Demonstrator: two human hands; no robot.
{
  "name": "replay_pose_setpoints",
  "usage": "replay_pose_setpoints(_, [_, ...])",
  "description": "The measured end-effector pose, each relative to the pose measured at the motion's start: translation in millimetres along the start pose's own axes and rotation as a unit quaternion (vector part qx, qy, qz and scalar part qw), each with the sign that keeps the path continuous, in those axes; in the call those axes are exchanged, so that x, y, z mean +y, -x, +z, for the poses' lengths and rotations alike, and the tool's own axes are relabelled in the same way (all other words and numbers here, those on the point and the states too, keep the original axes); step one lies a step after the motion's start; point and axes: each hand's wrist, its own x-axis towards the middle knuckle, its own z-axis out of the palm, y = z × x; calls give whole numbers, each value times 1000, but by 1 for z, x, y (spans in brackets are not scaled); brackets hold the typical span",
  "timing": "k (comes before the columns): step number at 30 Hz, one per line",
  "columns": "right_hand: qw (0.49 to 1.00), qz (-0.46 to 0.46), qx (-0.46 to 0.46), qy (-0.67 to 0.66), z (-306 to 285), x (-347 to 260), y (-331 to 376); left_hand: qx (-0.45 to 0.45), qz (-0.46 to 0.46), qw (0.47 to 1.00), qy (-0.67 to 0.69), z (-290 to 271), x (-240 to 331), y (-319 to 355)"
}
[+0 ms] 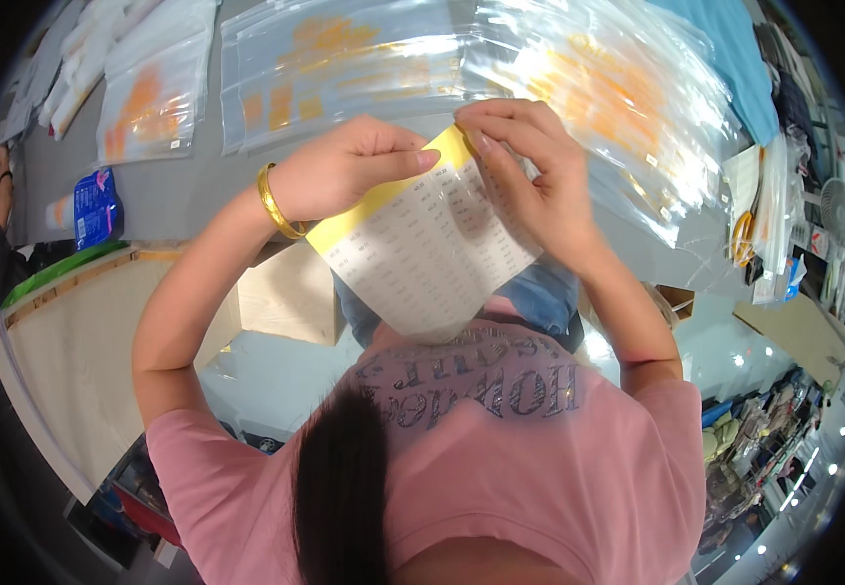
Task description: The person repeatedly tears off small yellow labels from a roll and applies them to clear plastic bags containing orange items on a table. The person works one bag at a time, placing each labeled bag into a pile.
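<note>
A sheet of small printed stickers (pixel 422 244) with a yellow strip along its far edge hangs in front of my chest, tilted. My left hand (pixel 354 171) grips the yellow edge, thumb on top and fingers curled behind; a gold bracelet (pixel 274 200) circles that wrist. At the sheet's far right corner, my right hand (pixel 539 175) has thumb and fingertips pinched together on it. Whether a single sticker is between those fingertips is too small to tell. Just beyond both hands lie clear plastic bags (pixel 344 78) with orange print on the grey table (pixel 208 185).
More clear bags (pixel 598 88) spread in a shiny overlapping pile at the right, and a smaller stack (pixel 149 107) lies at the left. A blue packet (pixel 98 208) sits near the table's left edge. Scissors with orange handles (pixel 742 239) are at the right. A cardboard box (pixel 291 292) stands below.
</note>
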Motion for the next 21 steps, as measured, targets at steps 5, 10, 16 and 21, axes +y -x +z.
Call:
replay_pose_setpoints(5, [996, -44, -65, 50, 7, 4, 2, -37, 46, 998, -34, -14, -9, -11])
replay_pose_setpoints(10, [983, -108, -56, 138, 14, 3, -1, -23, -13, 999, 26, -18, -19, -17])
replay_pose_setpoints(16, [987, -89, -37, 128, 21, 4, -3, -4, 1, 998, 56, -22, -30, -25])
replay_pose_setpoints(21, [990, -67, -38, 114, 19, 0, -12, 8, 14, 999, 51, -26, -27, -30])
